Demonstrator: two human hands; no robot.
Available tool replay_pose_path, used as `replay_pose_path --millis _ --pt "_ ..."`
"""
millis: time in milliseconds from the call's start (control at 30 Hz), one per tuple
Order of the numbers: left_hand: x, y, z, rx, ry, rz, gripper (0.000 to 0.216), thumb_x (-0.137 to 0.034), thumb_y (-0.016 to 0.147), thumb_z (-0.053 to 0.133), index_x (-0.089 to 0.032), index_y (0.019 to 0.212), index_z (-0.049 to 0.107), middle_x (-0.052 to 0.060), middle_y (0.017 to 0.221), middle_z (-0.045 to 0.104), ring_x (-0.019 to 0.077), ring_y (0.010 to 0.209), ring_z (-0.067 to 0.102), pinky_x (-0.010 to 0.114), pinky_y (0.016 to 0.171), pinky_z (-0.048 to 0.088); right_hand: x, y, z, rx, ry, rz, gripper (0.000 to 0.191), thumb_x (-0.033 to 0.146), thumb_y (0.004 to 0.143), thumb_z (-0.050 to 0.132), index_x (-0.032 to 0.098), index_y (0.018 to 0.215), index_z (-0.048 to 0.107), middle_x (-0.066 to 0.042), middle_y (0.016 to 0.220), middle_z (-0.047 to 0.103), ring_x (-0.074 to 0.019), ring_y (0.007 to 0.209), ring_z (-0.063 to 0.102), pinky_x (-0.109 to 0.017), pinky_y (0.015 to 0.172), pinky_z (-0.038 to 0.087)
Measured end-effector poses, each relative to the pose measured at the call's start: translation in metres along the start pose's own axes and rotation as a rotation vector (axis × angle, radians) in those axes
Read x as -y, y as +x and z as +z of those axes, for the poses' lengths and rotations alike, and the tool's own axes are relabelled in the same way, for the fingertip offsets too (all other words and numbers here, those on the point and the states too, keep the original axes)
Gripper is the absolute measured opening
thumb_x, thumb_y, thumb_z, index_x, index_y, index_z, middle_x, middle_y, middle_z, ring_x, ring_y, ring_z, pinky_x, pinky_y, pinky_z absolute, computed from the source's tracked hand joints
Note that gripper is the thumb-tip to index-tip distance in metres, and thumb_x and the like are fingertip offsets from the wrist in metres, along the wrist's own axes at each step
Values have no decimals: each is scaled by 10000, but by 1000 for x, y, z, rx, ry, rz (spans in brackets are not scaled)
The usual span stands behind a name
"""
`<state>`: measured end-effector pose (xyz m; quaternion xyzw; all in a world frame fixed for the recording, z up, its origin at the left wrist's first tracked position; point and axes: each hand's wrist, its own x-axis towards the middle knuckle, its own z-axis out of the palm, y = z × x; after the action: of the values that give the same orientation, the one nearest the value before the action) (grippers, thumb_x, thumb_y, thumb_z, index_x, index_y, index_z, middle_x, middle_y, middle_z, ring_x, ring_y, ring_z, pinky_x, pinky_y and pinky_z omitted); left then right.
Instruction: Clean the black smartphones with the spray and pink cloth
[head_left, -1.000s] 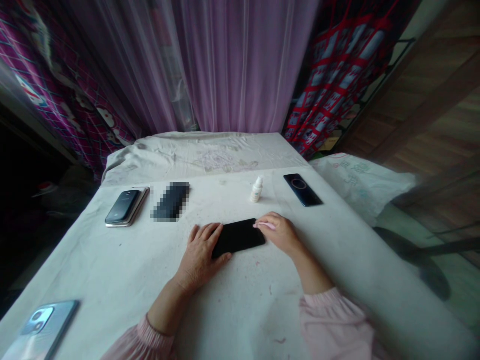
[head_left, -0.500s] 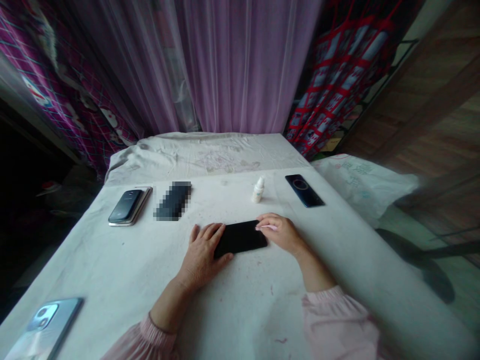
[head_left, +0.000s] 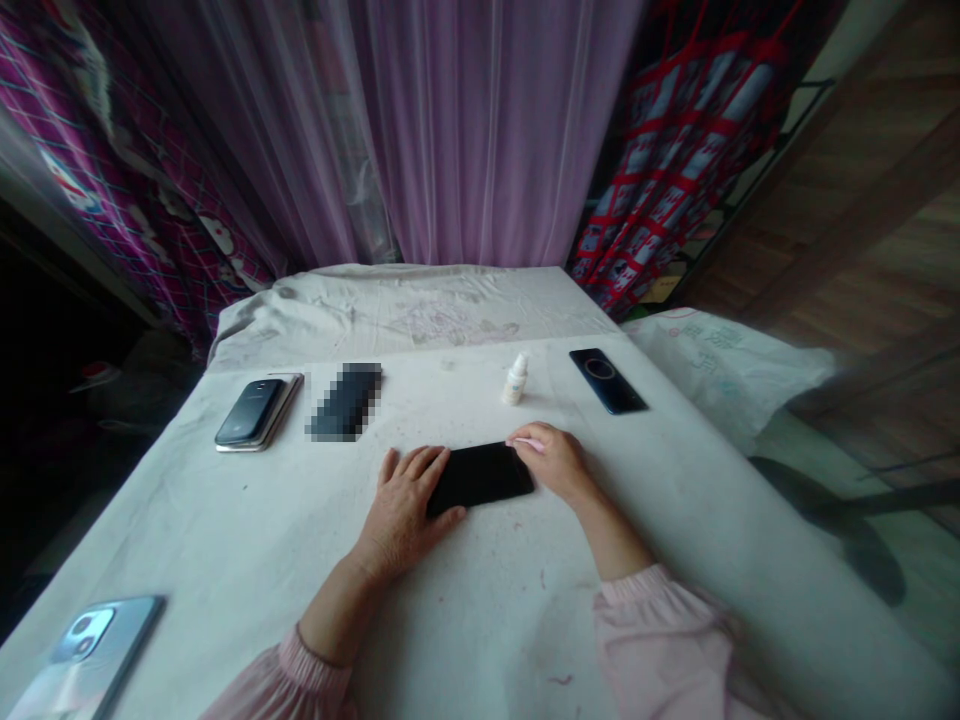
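The right hand (head_left: 553, 464) pinches a slim pink tool (head_left: 532, 444) at the far right corner of the black phone (head_left: 480, 477), which the left hand (head_left: 399, 505) clasps by its left end, flat on the desk (head_left: 285, 560). Probably light, stiff, slick and fragile: best gripped by its edges.
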<state>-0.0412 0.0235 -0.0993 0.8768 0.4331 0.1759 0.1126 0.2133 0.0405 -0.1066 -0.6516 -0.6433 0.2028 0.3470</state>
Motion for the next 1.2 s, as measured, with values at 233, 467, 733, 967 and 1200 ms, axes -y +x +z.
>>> replay_pose_path --millis 233,467,733,967,1200 --pt "0 0 0 7 7 -10 643 -486 860 580 -217 1414 394 136 1377 514 319 1270 448 610 1103 167 -6 -4 -16 200 161 -134 198 99 690 564 222 685 718 -39 969 677 -168 908 651 -280 834 494" --pt "-2 1 -2 17 8 -22 623 -464 858 590 -212 1400 414 137 1370 524 311 1265 457 606 1102 181 -5 -4 -15 191 149 -122 191 107 701 569 223 697 720 -36 972 665 -166 918 640 -278 831 493" --pt "-2 1 -3 13 6 -13 634 -478 857 588 -214 1405 407 140 1368 525 316 1266 455 606 1101 179 2 0 -4 58 -16 -28 166 175 781 555 255 762 699 2 837 712 -171 781 648 -275 737 484" --pt "-1 1 -2 3 8 -10 633 -487 859 583 -222 1407 407 134 1371 522 317 1263 456 605 1101 181 -1 -1 -6 76 56 -68 181 153 770 543 243 763 699 -11 839 707 -173 804 647 -283 770 488" --pt "-2 1 -2 2 12 -19 639 -474 851 596 -210 1403 412 138 1363 526 318 1257 462 603 1104 177 -3 -8 -25 334 182 -124 199 93 683 562 217 661 715 -59 1081 630 -192 1052 605 -305 920 452"
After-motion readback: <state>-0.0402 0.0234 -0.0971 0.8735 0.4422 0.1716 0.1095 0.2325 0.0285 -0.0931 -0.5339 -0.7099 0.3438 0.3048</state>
